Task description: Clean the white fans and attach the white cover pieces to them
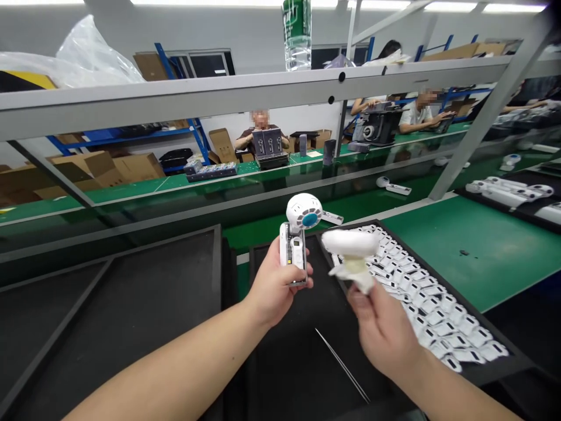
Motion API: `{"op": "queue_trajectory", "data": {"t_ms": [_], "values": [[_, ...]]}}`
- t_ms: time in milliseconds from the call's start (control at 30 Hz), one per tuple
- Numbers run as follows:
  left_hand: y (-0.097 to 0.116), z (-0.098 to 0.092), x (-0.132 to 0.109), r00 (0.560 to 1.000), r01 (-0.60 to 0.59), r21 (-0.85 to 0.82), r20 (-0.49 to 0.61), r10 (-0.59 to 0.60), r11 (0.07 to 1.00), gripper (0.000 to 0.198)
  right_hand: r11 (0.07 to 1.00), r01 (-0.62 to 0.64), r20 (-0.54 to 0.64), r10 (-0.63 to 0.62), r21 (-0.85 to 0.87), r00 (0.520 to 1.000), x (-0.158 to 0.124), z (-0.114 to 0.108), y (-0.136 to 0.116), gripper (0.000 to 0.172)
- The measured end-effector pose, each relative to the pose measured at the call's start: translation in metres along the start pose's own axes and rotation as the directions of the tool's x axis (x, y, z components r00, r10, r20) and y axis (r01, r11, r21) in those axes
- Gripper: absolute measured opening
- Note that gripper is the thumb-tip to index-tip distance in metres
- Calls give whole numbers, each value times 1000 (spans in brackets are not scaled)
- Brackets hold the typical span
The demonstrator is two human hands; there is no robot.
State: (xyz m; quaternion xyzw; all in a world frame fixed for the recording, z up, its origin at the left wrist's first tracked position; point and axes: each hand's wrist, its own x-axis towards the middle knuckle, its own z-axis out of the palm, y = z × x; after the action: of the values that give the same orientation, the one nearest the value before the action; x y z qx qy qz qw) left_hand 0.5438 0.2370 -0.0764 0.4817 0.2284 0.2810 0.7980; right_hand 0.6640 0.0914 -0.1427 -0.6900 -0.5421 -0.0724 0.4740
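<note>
My left hand (276, 280) is closed around the open body of a white handheld device (294, 234), which has a round vented head with a blue centre. My right hand (381, 333) pinches the lower end of a white moulded part (350, 248), a rounded piece with a narrower stem, its shape partly blurred. The two hands are close together but apart, and the part is just right of the device's head. Below and beyond my right hand lie rows of small white pieces in a black tray (442, 275).
Black mats (131, 292) lie to the left and beneath my hands. A green bench (464, 251) runs to the right, with more white devices on a dark tray (504, 193). Behind a grey shelf rail (175, 96), co-workers sit at a far green bench among cardboard boxes.
</note>
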Motion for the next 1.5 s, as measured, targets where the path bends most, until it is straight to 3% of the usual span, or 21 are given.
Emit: {"op": "queue_trajectory", "data": {"t_ms": [100, 200, 300, 433, 500, 600, 667, 767, 867, 933, 1067, 1167, 1300, 1433, 1500], "values": [[-1, -3, 2, 1000, 19, -10, -6, -19, 1000, 56, 998, 48, -135, -41, 50, 990, 2, -14, 4, 22], [-4, -4, 2, 993, 112, 82, 33, -115, 990, 36, 994, 75, -105, -83, -82, 991, 17, -20, 7, 21], [-10, -3, -3, 967, 165, 210, 159, -200, 964, 33, 958, 95, -27, -106, -271, 994, 42, -20, 8, 23], [-11, -1, -11, 903, 146, 240, 364, -228, 960, 41, 921, -76, 82, 116, -381, 990, 72, -22, 14, 22], [-10, 0, -13, 892, 140, 213, 398, -217, 967, 43, 912, -170, 126, 232, -374, 965, 74, -23, 18, 23], [-8, 2, -11, 937, 120, 187, 304, -173, 975, 38, 941, -185, 48, 207, -284, 977, 54, -19, 19, 23], [-9, 3, -8, 974, 111, 174, 178, -142, 979, 34, 971, -68, -22, 64, -229, 998, 31, -14, 17, 21], [-11, 3, -3, 992, 102, 186, 58, -115, 977, 32, 967, 142, 57, -133, -211, 989, 1, -5, 12, 20], [-13, 2, -1, 995, 61, 230, 67, -79, 971, 30, 959, 181, 166, -146, -219, 975, -9, 1, 9, 22], [-14, 2, 0, 996, 41, 242, 67, -59, 969, 31, 963, 160, 172, -123, -219, 977, -6, -1, 7, 23], [-14, 5, -2, 998, 54, 262, -24, -50, 963, 33, 992, 102, 19, -101, -75, 995, -2, -14, 7, 19], [-14, 7, -4, 999, 46, 260, -35, -38, 964, 34, 988, 155, -83, -152, 26, 985, -2, -18, 7, 17], [-14, 7, -7, 998, 34, 224, 52, -46, 974, 34, 971, 214, 136, -198, -111, 971, 1, -9, 4, 18], [-10, 7, -9, 996, 45, 182, 61, -57, 982, 35, 976, 190, -5, -192, -110, 981, 6, -8, 5, 14], [-9, 8, -10, 996, 33, 151, 76, -45, 988, 37, 976, 156, 26, -154, -151, 988, 6, -9, 8, 18]]}}
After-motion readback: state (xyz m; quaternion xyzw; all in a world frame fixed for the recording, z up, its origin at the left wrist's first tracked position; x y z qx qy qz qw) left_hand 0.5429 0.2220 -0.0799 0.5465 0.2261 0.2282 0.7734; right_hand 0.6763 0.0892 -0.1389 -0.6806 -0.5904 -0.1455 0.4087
